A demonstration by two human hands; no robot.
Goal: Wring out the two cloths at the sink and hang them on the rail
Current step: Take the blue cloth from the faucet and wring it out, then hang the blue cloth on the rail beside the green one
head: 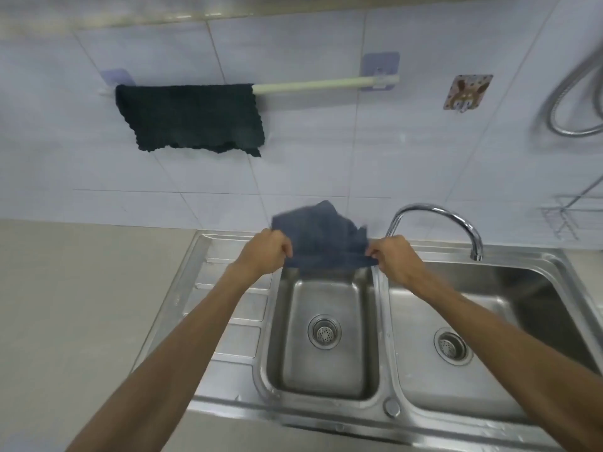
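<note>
Overhead, both hands' fingers pinch the blue cloth (321, 238), left hand (266, 251), right hand (393, 259), dark green cloth (191, 117) on rail (326, 83) above.

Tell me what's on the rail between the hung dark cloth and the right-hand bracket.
Nothing. In the head view, that stretch of rail is bare from the dark cloth to the right bracket.
</note>
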